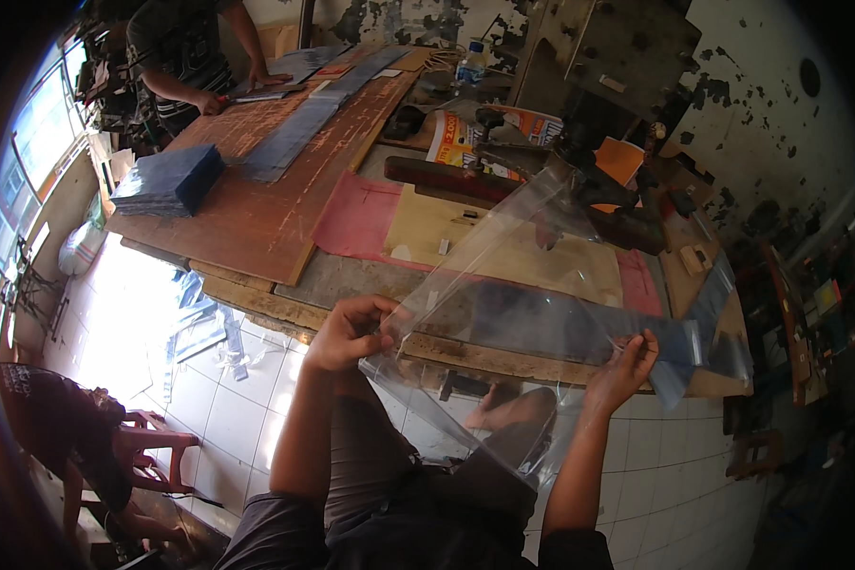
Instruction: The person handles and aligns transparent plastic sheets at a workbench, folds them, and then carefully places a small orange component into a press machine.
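Observation:
My left hand (350, 331) pinches one end of a long clear plastic sheet (503, 285) at the table's front edge. My right hand (625, 366) grips the same sheet further right, next to a stack of clear strips (703, 342). The sheet stretches between both hands, rises toward a dark metal machine (589, 161) and hangs down over my lap. Under it lie a beige board (503, 249) and a pink sheet (361, 217) on the workbench.
A wooden board (256, 204) on the left carries a bluish stack of plastic (169, 180) and long plastic strips (299, 133). Another person (185, 52) works at its far end. A water bottle (470, 65) stands behind. A seated person (62, 432) is lower left on the tiled floor.

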`<state>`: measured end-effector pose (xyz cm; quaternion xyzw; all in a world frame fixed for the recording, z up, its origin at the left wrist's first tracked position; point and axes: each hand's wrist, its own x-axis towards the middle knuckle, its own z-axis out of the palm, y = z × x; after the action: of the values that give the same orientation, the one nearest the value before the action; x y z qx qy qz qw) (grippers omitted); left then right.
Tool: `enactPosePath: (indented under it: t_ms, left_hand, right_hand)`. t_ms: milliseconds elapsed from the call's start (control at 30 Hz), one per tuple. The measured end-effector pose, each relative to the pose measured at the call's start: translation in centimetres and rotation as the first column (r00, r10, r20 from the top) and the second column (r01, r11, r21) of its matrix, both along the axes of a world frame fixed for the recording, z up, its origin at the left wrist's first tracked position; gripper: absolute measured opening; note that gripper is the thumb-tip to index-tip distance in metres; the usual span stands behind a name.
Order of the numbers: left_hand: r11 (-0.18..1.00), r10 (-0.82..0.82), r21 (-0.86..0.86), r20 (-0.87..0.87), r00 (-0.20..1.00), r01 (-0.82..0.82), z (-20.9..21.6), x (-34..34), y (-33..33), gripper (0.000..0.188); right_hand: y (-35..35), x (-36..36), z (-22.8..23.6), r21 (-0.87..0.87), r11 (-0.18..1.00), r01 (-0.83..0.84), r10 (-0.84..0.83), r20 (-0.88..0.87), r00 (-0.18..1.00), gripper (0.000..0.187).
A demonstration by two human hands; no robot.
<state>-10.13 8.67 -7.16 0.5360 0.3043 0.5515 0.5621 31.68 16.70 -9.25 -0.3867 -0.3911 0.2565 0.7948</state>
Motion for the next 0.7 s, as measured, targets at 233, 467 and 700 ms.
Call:
enactPosePath:
  t_ms: [233, 467, 700]
  left_hand:
    - [0.998, -0.069, 0.013, 0.041, 0.997, 0.069, -0.3, -0.2, 0.0, 0.050]
    - [0.976, -0.201, 0.097, 0.081, 0.976, 0.193, -0.7, -0.5, 0.7, 0.055]
    - [0.968, -0.249, 0.037, 0.088, 0.964, 0.247, 1.3, 0.3, 0.6, 0.060]
  right_hand:
    - [0.0, 0.1, -0.1, 0.002, 1.000, -0.029, 0.029, -0.010, 1.000, 0.023]
    - [-0.4, -0.8, 0.9, -0.023, 0.996, -0.088, 0.088, 0.012, 0.996, 0.023]
    - [-0.6, -0.2, 0.7, -0.009, 0.952, -0.307, 0.306, 0.135, 0.942, 0.021]
